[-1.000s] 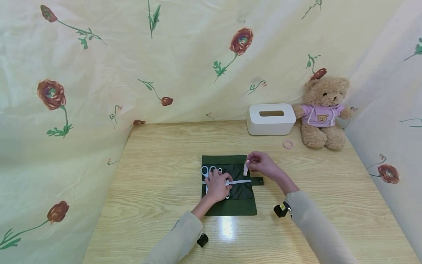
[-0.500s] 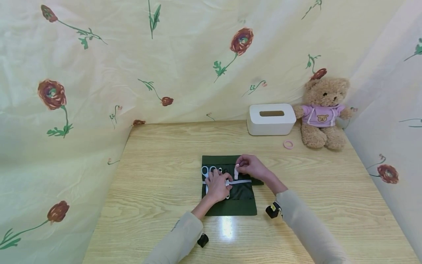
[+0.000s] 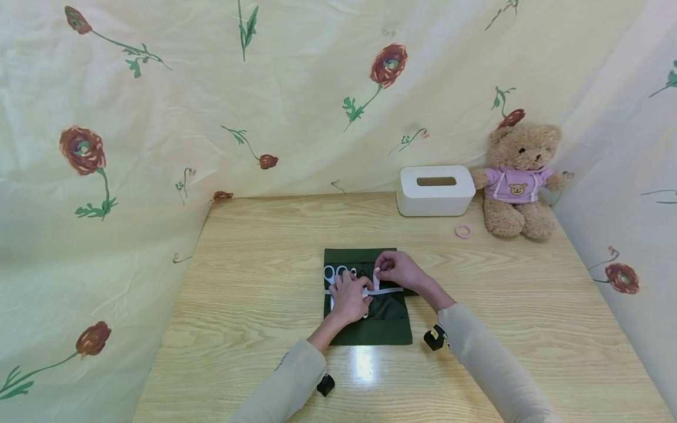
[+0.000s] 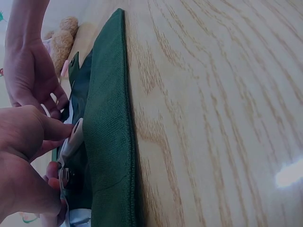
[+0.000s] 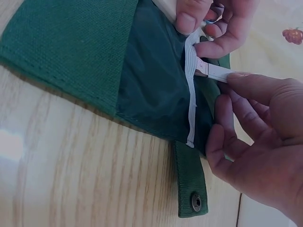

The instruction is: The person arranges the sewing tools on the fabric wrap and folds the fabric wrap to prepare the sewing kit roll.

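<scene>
A dark green fabric tool roll [image 3: 370,333] lies unfolded on the table, a white elastic band [image 5: 191,94] running across it. My left hand [image 3: 349,298] rests over its middle, thumb and fingers pinching the band. Beside that thumb, a white tool with a hole in its end [image 4: 75,137] is tucked in the roll. My right hand [image 3: 400,270] pinches a slim white-and-pink tool [image 5: 215,72] of unclear kind; its pink end meets the band next to my left fingers. Blue-handled scissors [image 3: 329,274] sit in the roll's left side, partly covered by my left hand.
A snap strap [image 5: 191,184] sticks out from the roll's right side. Farther back are a white tissue box [image 3: 436,200], a pink ring [image 3: 462,231] and a teddy bear [image 3: 520,182] in a purple top. Flowered cloth hangs behind the wooden table [image 3: 254,264].
My right hand has moved left over the roll, bringing the slim white-and-pink tool down to the elastic band. My left hand has stayed in place.
</scene>
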`<action>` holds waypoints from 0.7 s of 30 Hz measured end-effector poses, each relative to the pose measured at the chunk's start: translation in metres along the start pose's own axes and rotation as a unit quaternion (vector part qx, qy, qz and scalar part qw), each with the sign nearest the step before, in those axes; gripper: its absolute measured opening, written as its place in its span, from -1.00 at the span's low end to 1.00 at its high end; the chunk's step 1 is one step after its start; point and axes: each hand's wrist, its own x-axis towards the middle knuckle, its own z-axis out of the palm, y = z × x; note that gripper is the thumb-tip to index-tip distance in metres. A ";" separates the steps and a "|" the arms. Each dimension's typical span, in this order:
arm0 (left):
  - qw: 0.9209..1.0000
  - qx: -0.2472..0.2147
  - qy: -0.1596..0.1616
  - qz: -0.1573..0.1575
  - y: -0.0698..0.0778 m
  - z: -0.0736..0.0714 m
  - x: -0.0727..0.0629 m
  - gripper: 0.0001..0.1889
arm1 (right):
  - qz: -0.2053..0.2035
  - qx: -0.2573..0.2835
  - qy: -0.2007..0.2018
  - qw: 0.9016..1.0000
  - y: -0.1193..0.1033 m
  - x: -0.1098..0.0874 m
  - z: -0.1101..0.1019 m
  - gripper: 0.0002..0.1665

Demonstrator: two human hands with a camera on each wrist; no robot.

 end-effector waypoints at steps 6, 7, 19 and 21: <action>1.000 -0.006 -0.004 -0.003 0.000 0.000 -0.001 -0.86 | 0.010 -0.013 -0.019 1.000 -0.004 0.000 0.000 -0.90; 1.000 -0.007 -0.005 -0.003 0.001 0.000 -0.001 -0.85 | 0.012 -0.017 -0.023 1.000 -0.004 0.000 0.001 -0.90; 1.000 -0.003 -0.007 -0.004 0.000 0.001 0.000 -0.85 | 0.012 -0.058 -0.019 0.998 -0.006 0.000 0.005 -0.90; 1.000 0.000 -0.006 -0.003 0.000 0.001 0.000 -0.85 | 0.004 -0.070 -0.018 0.997 -0.006 -0.001 0.005 -0.91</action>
